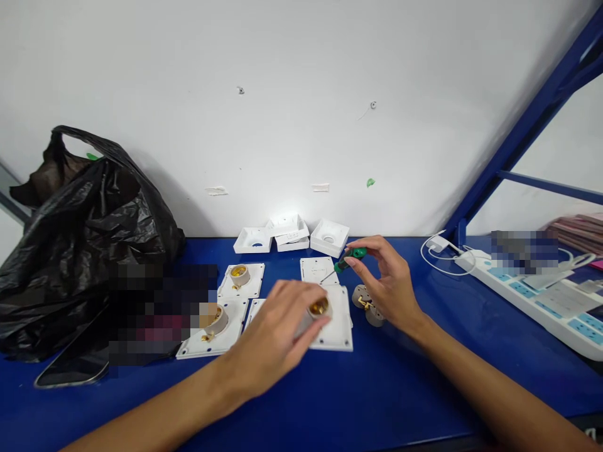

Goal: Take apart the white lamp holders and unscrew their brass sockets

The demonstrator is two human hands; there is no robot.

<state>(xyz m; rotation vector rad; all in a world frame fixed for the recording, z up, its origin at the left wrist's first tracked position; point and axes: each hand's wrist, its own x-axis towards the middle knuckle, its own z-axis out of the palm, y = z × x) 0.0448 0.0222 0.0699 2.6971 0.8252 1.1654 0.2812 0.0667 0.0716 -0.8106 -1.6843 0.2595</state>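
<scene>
My left hand is closed around a round white lamp socket with a brass-coloured inside, at a square white plate. Whether the socket touches the plate is hidden by the fingers. Between the thumb and fingers of my right hand is a green-and-black screwdriver, its shaft slanting down to the left above another white plate. Loose sockets with brass contacts lie beside my right hand. To the left, two plates carry sockets, one farther back and one nearer.
White square boxes stand along the wall at the back. A black plastic bag fills the left side, near a dark flat device. On the right lies a white power strip with cables, beneath a blue frame.
</scene>
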